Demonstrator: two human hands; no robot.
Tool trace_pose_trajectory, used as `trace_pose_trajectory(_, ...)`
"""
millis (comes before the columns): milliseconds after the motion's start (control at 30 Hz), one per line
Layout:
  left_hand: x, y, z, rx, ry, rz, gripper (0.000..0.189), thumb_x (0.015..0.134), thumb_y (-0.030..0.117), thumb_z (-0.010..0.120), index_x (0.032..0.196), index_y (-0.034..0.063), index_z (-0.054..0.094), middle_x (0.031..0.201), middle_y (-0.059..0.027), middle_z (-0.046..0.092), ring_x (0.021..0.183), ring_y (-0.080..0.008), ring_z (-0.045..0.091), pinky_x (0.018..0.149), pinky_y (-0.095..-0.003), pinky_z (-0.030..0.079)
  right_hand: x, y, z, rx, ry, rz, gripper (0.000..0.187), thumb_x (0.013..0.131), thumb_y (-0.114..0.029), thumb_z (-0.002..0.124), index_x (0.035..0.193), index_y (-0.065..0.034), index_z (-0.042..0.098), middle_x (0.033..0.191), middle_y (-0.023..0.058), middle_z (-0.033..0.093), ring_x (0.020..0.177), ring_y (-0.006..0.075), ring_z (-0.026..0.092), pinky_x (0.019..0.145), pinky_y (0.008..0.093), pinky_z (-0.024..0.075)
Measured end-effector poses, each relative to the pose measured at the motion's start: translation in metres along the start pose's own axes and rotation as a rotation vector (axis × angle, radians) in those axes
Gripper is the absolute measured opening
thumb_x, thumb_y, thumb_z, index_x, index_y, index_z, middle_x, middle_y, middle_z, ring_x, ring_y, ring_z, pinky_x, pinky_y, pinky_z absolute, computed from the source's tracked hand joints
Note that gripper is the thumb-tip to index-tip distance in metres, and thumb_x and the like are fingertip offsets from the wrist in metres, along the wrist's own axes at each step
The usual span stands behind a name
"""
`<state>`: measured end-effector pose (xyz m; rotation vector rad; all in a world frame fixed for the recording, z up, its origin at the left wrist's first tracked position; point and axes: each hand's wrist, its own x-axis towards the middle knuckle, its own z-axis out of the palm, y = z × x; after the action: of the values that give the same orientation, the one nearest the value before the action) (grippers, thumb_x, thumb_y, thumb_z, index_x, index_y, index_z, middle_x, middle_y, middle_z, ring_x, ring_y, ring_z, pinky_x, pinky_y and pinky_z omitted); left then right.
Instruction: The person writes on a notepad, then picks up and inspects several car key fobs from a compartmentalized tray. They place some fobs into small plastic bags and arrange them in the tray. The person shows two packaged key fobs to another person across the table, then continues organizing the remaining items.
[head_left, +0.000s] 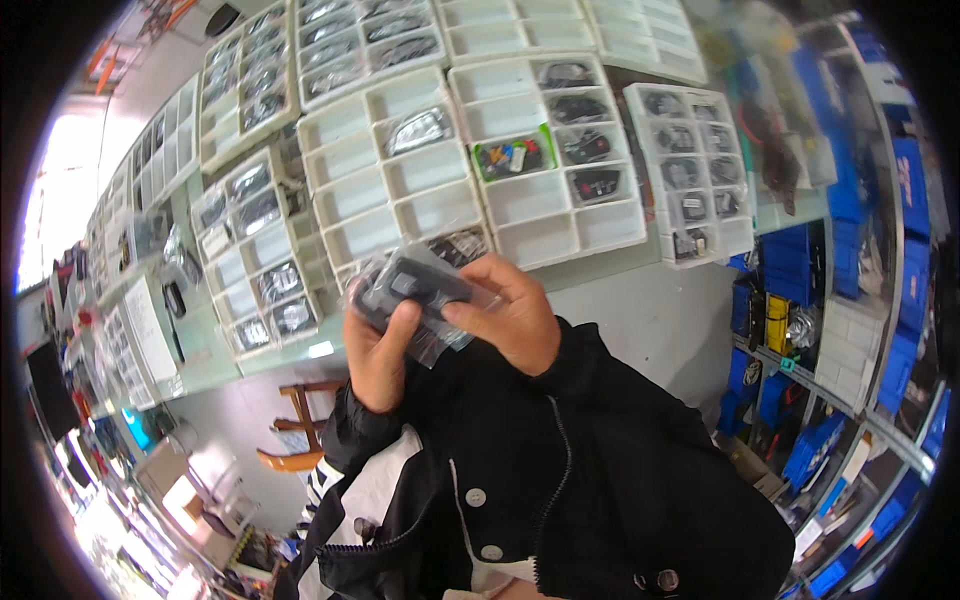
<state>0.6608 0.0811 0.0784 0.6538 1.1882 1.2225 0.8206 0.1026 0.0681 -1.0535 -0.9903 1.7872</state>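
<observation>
Both hands are raised in front of my chest at the near edge of a glass-topped table. My left hand (380, 352) grips clear plastic bags with dark parts inside, its thumb on top. My right hand (514, 315) pinches the right end of a clear bag (427, 283) holding a dark, flat part; what the part is I cannot tell. Just beyond the hands, a white divided tray (349, 180) holds a bagged part (418, 131) and more bagged items at its near end. The tray to its right (525, 199) holds several bagged dark parts and a green-edged bag (514, 157).
More divided trays stand at the left (238, 289), at the back (367, 45) and at the right (690, 172). A pen (176, 345) lies near a written sheet (146, 326). Metal shelving with blue bins (904, 277) stands right; a wooden chair (296, 427) is below the table's edge.
</observation>
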Motion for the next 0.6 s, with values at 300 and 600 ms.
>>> trace_pose_trajectory(300,-0.004,0.019,-0.016,0.067,-0.117,-0.136,0.032,0.086,0.012,0.059,0.113,-0.0003,0.047,0.096,-0.0044,0.056,0.083,-0.0096,0.053,0.074,-0.0221,0.043,-0.002,0.008,0.012,0.243,0.003,0.076,0.024,0.083,-0.002,0.058,0.105,0.0019,0.05,0.095,0.0057,0.058,0.088,0.0095,0.053,0.078,0.0235,0.0436)
trace_pose_trajectory(600,-0.011,0.019,-0.062,-0.055,-0.004,-0.069,0.025,0.082,0.004,0.061,0.105,-0.0006,0.053,0.085,-0.0076,0.061,0.068,-0.013,0.059,0.057,-0.0237,0.048,-0.008,0.011,0.017,0.2,0.161,0.083,0.022,0.084,-0.007,0.056,0.103,0.0008,0.048,0.095,0.0103,0.059,0.08,0.0185,0.061,0.069,0.0312,0.0525)
